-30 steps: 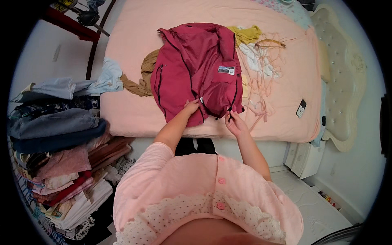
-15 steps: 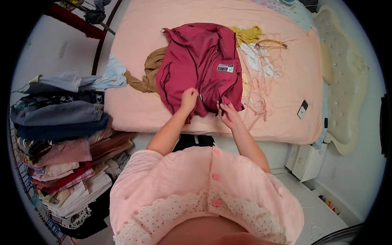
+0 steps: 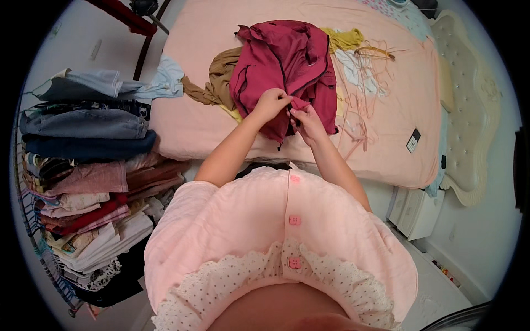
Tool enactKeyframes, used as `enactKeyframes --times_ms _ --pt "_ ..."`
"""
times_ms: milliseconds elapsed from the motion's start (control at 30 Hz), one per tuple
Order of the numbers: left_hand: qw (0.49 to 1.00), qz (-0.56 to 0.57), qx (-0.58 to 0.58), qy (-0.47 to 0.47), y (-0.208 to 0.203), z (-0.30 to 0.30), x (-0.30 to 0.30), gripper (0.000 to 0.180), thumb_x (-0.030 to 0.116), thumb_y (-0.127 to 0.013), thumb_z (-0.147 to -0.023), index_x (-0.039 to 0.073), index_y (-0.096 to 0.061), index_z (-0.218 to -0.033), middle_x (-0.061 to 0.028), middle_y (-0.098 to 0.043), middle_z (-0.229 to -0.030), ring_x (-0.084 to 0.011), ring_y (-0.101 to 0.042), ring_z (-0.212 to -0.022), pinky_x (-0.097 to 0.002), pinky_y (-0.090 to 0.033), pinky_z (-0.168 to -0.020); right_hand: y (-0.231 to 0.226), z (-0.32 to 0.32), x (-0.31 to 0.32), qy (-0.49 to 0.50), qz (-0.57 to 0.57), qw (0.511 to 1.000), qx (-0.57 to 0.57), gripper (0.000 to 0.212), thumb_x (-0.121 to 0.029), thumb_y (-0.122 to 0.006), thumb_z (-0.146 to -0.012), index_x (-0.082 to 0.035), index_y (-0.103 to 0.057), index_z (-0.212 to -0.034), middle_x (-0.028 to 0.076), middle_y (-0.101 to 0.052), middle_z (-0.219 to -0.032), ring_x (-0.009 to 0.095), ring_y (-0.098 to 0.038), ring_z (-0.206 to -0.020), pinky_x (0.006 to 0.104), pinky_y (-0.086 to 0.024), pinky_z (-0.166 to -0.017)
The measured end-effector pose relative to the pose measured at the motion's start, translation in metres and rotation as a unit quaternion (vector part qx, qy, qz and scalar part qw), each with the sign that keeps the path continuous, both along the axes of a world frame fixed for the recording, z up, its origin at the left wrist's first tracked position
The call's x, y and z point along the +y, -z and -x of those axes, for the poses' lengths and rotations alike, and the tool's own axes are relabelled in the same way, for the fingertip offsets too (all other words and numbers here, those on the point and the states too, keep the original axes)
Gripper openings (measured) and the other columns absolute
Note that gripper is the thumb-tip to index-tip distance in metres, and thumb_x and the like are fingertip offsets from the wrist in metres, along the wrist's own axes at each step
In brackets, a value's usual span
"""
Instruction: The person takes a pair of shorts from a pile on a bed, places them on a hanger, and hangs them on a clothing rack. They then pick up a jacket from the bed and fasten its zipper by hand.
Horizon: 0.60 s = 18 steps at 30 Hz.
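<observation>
A maroon jacket [image 3: 287, 47] with black zipper lines lies spread on the pink-covered bed [image 3: 193, 135]. My left hand [image 3: 271, 105] pinches the jacket's front edge near its lower middle. Close beside it, my right hand [image 3: 309, 122] grips the other front edge, with a dark bit of zipper at its fingers. The two hands almost meet, and the front panels come together between them. Whether the zipper ends are joined is too small to tell. Brown cloth [image 3: 223, 74] sticks out from beneath the jacket's left side.
Yellow cloth [image 3: 345, 38], white cloth [image 3: 350, 69], tangled pink straps [image 3: 356, 129] and a phone [image 3: 413, 140] lie right of the jacket. A rack of hanging clothes [image 3: 88, 124] stands at the left. The cream headboard [image 3: 466, 105] and a white cabinet [image 3: 417, 212] are at the right.
My hands have come together from either side of the jacket's lower front, drawing its two edges toward each other. The inner label is now covered.
</observation>
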<state>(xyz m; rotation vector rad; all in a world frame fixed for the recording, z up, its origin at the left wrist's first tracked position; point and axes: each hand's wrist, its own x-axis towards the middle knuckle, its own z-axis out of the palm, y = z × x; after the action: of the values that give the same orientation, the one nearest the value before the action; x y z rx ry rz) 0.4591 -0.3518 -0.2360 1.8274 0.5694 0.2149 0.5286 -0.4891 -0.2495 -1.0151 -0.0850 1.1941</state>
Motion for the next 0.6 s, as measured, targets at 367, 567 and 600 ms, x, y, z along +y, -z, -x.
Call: enactKeyframes --times_ms 367,567,600 --pt "0.997 0.000 0.023 -0.074 0.003 0.001 0.013 0.025 0.020 -0.056 -0.075 -0.001 -0.052 -0.063 -0.0003 -0.046 -0.054 -0.0081 -0.041 -0.053 -0.0257 -0.035 -0.050 -0.029 0.014 0.007 0.049 0.055 0.927 -0.369 0.021 -0.013 -0.060 -0.076 -0.002 -0.046 -0.088 0.004 -0.053 -0.075 0.008 -0.049 -0.062 0.0204 -0.043 -0.057" --pt "0.996 -0.018 0.020 -0.084 0.001 -0.001 0.014 0.025 0.020 -0.056 -0.075 0.000 -0.053 -0.060 -0.0003 -0.048 -0.054 -0.0084 -0.042 -0.052 -0.0257 -0.035 -0.049 -0.030 0.015 0.017 0.026 0.119 0.858 -0.499 0.026 -0.010 -0.065 -0.069 0.001 -0.054 -0.090 0.004 -0.051 -0.068 0.009 -0.046 -0.060 0.0208 -0.041 -0.058" --pt "0.996 0.010 0.017 -0.082 0.000 0.000 0.016 0.025 0.020 -0.056 -0.075 0.000 -0.053 -0.061 0.0001 -0.048 -0.054 -0.0082 -0.042 -0.052 -0.0253 -0.034 -0.049 -0.031 0.013 0.017 0.020 0.099 0.896 -0.433 0.023 -0.009 -0.063 -0.071 0.001 -0.055 -0.091 0.003 -0.052 -0.069 0.008 -0.047 -0.060 0.0204 -0.042 -0.057"
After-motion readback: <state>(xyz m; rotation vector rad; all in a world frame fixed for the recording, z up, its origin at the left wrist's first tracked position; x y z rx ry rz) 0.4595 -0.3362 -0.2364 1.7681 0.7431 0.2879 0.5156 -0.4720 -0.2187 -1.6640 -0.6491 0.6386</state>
